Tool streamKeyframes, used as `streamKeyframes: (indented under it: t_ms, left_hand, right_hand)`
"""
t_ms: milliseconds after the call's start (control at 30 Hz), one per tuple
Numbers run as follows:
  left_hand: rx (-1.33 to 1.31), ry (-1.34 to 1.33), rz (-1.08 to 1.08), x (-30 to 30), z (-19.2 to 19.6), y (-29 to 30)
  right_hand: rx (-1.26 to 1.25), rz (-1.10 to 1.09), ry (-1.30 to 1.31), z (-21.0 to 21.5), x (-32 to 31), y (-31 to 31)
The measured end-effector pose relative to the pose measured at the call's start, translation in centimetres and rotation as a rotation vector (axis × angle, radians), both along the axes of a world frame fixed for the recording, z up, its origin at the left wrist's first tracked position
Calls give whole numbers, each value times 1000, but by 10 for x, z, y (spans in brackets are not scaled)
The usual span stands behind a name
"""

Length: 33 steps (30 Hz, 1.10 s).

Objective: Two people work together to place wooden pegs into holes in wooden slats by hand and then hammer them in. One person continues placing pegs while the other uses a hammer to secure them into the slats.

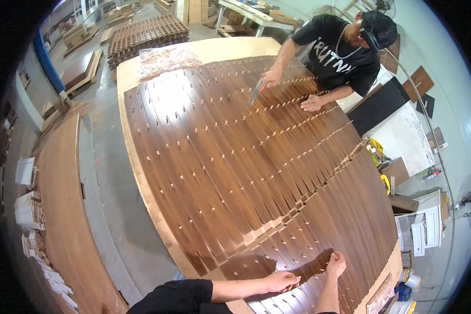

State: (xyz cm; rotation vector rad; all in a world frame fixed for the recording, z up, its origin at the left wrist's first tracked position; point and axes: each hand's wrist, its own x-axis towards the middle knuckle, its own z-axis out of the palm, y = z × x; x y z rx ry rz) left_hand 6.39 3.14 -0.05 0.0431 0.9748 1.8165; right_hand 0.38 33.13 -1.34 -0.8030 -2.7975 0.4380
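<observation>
Dark brown wooden boards (230,133) lie side by side, with rows of small pale wooden dowels (200,212) standing up from them. Over the near group of brown boards (345,209), my left hand (281,281) is closed, and a small pale tip shows at its fingers; what it holds is too small to be sure of. To its right, my right hand (337,265) pinches with thumb and fingertips close to the board surface. Whatever sits in that pinch is hidden. Several dowels (302,243) stand just beyond my hands.
Across the table a co-worker in black (345,57) holds a hammer-like tool (256,93) over the boards, other hand flat on them. A stepped gap (282,222) splits the two board groups. A clear bag of dowels (170,60) lies on the far table edge. Stacked slats (146,39) stand behind.
</observation>
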Motion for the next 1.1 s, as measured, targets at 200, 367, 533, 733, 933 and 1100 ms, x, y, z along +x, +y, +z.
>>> streamKeyframes:
  t_ms: [200,367,533,733,933,1100]
  left_hand:
    - [-22,-2,-116,-5,-5,-19]
    - [-39,43,-161,-27,-11,-23]
    - [-119,132,-117,-44,-13,-16]
    - [-109,-102,-22,-59,-17,-20]
    - [-91,-327,247,-49,-25,-6]
    - [-90,-304,173,-52,-17,-2]
  right_hand:
    - [-457,52,276,-6,51,-43]
    - [-1017,162,-214,64,64,-153]
    - [-1132,186,-140,49,69,-133]
    - [-1049,191,-152,48,53,-134]
    - [-439,-19,109,46,11,-66]
    - [-341,-12,171,29,-29,-45]
